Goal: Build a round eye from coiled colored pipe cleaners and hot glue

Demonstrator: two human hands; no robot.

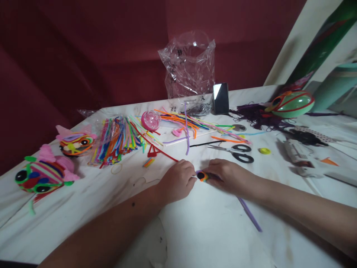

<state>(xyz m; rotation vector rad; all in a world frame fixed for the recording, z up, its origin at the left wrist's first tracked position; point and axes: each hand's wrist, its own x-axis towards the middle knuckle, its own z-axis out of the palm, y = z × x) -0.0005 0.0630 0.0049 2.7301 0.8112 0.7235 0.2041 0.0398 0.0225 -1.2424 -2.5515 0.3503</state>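
Reaching inward over the bench [200,234], gripping a black-and-orange piece [201,176] in the right hand [230,176], left hand [177,179] curled closed just beside.

1 sm. blk-orange piece [201,176], held; 1 purple strip [251,217] slants lower R.

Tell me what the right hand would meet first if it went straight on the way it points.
Probably the left hand: it appears to lie directly ahead of the right hand, just past the small colourful piece the latter holds, though depth is hard to judge.
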